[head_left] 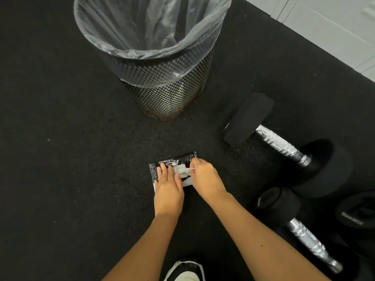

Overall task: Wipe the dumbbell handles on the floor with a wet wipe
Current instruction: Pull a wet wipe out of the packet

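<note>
A black wet-wipe pack [160, 166] lies flat on the black floor mat in front of me. My left hand [168, 186] presses flat on the pack's near half. My right hand [205, 176] pinches a white wet wipe [181, 170] at the pack's opening, with the wipe partly out. To the right lies a large black dumbbell with a chrome handle [281, 144]. Nearer me, at the lower right, rests a smaller dumbbell with its own chrome handle [310, 243]. Both hands are well left of the dumbbells.
A black mesh waste bin [168, 92] lined with a clear plastic bag stands just beyond the pack. A third black weight [357, 213] shows at the right edge. A white wall base [334, 27] runs along the top right. My shoe [186, 272] is at the bottom.
</note>
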### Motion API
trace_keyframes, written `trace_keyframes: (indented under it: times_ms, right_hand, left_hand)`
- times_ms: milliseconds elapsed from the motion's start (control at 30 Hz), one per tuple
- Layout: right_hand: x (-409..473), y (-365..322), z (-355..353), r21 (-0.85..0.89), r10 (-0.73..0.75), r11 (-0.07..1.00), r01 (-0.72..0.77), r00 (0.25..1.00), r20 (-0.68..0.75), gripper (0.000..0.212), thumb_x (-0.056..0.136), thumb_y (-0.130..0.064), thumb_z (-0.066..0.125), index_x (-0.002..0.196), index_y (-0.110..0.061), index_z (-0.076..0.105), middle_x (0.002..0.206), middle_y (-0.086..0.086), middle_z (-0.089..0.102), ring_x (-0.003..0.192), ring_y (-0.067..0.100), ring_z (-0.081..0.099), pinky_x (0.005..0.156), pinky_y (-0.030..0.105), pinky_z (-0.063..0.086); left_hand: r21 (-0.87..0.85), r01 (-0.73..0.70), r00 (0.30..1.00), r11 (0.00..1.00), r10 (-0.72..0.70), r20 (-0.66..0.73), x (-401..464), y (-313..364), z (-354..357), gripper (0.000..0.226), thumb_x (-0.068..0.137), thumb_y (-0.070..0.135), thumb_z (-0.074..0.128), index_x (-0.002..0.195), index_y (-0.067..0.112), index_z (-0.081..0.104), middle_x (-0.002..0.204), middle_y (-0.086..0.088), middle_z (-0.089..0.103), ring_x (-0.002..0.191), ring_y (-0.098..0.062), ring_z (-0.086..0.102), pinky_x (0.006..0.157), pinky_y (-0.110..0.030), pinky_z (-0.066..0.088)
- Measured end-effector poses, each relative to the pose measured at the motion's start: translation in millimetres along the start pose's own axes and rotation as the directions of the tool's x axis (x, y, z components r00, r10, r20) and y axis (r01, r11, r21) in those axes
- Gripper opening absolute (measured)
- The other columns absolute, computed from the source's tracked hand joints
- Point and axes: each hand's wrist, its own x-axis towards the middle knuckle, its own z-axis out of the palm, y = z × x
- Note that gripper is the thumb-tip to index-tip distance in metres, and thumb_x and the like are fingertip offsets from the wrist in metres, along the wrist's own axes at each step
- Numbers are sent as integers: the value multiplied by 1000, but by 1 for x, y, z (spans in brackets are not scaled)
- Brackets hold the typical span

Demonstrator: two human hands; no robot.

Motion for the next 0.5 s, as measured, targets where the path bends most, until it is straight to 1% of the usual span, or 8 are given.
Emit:
trace_keyframes:
  times_ms: [100,200,300,333,367,433,500]
  right_hand:
    - [-3,-1,-1,23,15,1000,-15,1000,4,13,94,-15,49,106,-13,53,106,6,60,95,17,60,82,32,53]
    - [-4,-3,-1,34,23,999,-23,1000,5,14,93,-16,50,107,-16,52,107,4,61,95,17,61,81,34,54]
    - [-3,-8,0,63,8,998,-11,999,51,34,90,-17,55,124,-21,48,124,2,54,108,18,57,87,34,51]
    - [-2,-9,2,59,7,998,-10,998,64,38,91,-17,55,128,-21,47,128,1,52,112,19,55,89,34,50]
    - [-1,-11,2,50,9,999,-12,998,64,37,91,-16,54,128,-21,49,129,2,51,112,19,55,90,34,49]
    - [0,-10,2,46,36,998,-38,999,31,29,92,-15,51,121,-18,56,124,3,54,108,19,56,88,33,50]
    - [1,-7,-5,71,84,994,-82,996,-24,24,93,-14,49,115,-16,60,117,4,57,103,20,58,84,33,51]
  left_hand:
    - [29,-19,1000,999,19,10,1,-4,1,47,102,27,18,147,14,19,157,-5,3,144,-14,-2,119,-37,12]
    - [8,-23,1000,1000,23,7,4,-8,3,46,102,22,20,147,14,20,157,-5,4,144,-13,-1,118,-38,16]
    - [46,-44,999,998,43,11,6,-10,2,46,101,17,25,147,16,19,157,-7,3,144,-15,-2,117,-39,21]
    - [58,-49,999,997,48,16,5,-11,3,46,101,17,25,147,17,18,157,-8,1,144,-16,-2,116,-39,23]
    - [75,-53,998,996,52,24,5,-11,4,47,101,18,25,148,17,16,157,-8,-1,144,-17,-4,116,-39,23]
    - [109,-62,998,992,59,35,4,-13,6,48,101,20,21,148,16,12,157,-9,-5,144,-18,-5,117,-38,21]
    - [88,-49,998,995,45,39,3,-11,5,47,102,24,19,148,17,14,157,-7,-4,144,-17,-6,119,-36,13]
